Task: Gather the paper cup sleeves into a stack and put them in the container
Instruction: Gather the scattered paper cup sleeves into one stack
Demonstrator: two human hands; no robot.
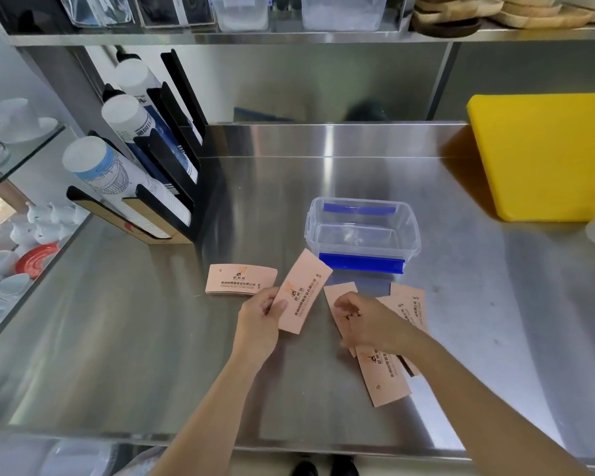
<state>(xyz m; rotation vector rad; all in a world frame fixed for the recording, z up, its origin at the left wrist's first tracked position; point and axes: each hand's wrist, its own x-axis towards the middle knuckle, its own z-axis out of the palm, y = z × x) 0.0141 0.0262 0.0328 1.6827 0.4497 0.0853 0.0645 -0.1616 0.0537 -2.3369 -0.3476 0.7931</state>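
Flat pink paper cup sleeves with printed lettering lie on the steel counter. My left hand grips one sleeve, lifted and tilted. A small stack of sleeves lies to the left of that hand. My right hand rests palm down on a sleeve, fingers curled onto it; whether it grips is unclear. More sleeves lie scattered around it, one to the right and one nearer me. The clear plastic container with blue clips stands open and empty just behind the hands.
A black rack holding paper cup stacks stands at the back left. A yellow board leans at the back right. A glass shelf with white cups is at the far left. An overhead shelf holds boxes and wooden plates.
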